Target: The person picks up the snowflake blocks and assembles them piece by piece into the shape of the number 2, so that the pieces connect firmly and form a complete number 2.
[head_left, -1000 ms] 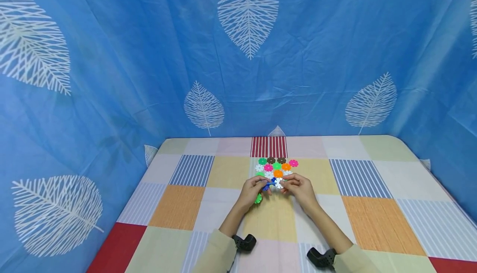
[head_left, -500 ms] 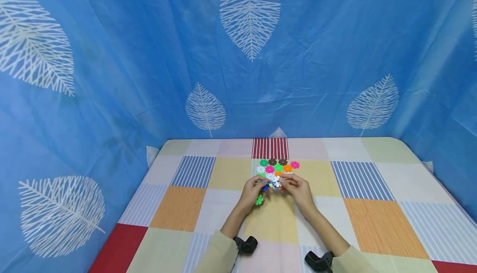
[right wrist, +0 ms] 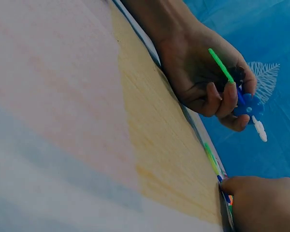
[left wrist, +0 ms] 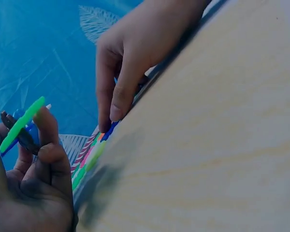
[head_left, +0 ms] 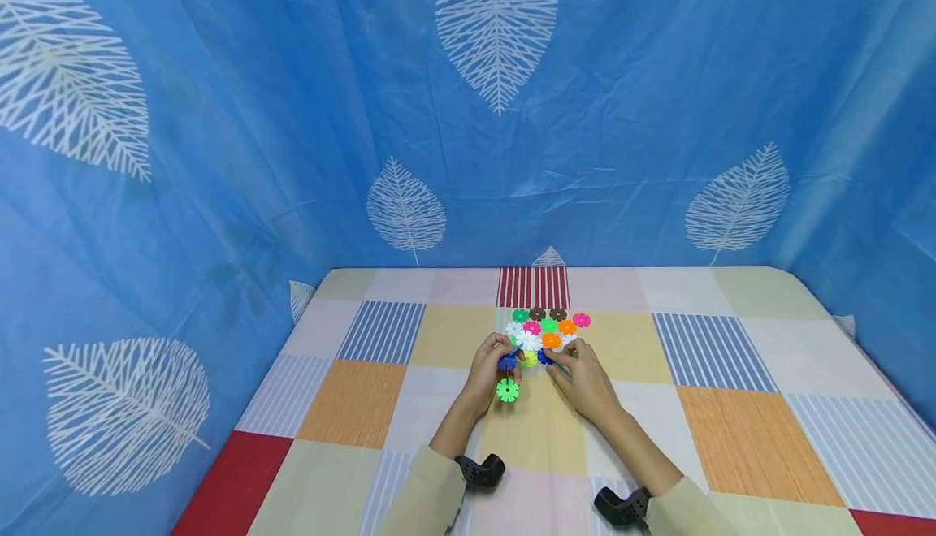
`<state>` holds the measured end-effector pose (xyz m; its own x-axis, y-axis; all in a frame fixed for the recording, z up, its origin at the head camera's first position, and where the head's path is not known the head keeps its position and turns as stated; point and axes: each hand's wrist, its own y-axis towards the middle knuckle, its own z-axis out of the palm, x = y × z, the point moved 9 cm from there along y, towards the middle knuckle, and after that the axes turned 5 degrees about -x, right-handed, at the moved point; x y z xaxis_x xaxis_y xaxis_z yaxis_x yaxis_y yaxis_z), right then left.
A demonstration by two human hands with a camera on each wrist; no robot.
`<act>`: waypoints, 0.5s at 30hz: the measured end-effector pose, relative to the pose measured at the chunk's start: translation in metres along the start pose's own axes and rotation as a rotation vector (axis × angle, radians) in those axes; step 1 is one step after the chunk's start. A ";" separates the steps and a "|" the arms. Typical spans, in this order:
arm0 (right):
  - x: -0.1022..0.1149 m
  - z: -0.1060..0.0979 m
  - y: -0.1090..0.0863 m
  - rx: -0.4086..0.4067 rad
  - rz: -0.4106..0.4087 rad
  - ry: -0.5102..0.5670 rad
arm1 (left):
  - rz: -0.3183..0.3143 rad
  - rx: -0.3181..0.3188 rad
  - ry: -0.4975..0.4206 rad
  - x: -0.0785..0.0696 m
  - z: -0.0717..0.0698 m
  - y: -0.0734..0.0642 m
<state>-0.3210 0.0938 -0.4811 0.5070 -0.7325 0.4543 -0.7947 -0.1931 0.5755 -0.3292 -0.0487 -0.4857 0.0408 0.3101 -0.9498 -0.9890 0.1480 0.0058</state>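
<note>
My left hand [head_left: 484,375] holds a joined cluster of plastic snowflake discs above the cloth. In it are a bright green disc [head_left: 508,391] at the near end, a dark disc [left wrist: 26,139], blue discs [right wrist: 251,107] and a white disc [right wrist: 260,129]. Curled fingers partly hide these. To the right, my right hand [head_left: 585,382] reaches down to the cloth. Its thumb and fingertip pinch a loose dark blue snowflake disc [head_left: 544,356] at the near side of the pile. A yellow-green disc [head_left: 530,359] lies just left of that one.
Loose snowflake discs lie beyond the hands, among them an orange disc [head_left: 552,340], a pink disc [head_left: 582,320] and a brown disc [head_left: 537,314]. The patchwork cloth [head_left: 534,447] covers the table. A blue leaf-print curtain [head_left: 585,114] hangs behind and at the sides.
My right hand has let go of the white disc on the cluster and gone down to the dark blue disc. The left hand has drawn the cluster slightly left, showing more of the green disc.
</note>
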 end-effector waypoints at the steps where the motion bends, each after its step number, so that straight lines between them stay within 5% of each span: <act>1: 0.001 -0.001 0.000 -0.006 -0.013 -0.003 | 0.000 0.004 -0.005 0.000 0.000 0.000; 15: -0.005 0.000 0.000 -0.008 0.017 0.051 | -0.019 -0.044 0.006 0.002 -0.003 0.002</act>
<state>-0.3231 0.0974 -0.4836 0.5099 -0.7011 0.4985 -0.8009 -0.1754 0.5726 -0.3314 -0.0503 -0.4885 0.0592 0.3022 -0.9514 -0.9933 0.1126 -0.0260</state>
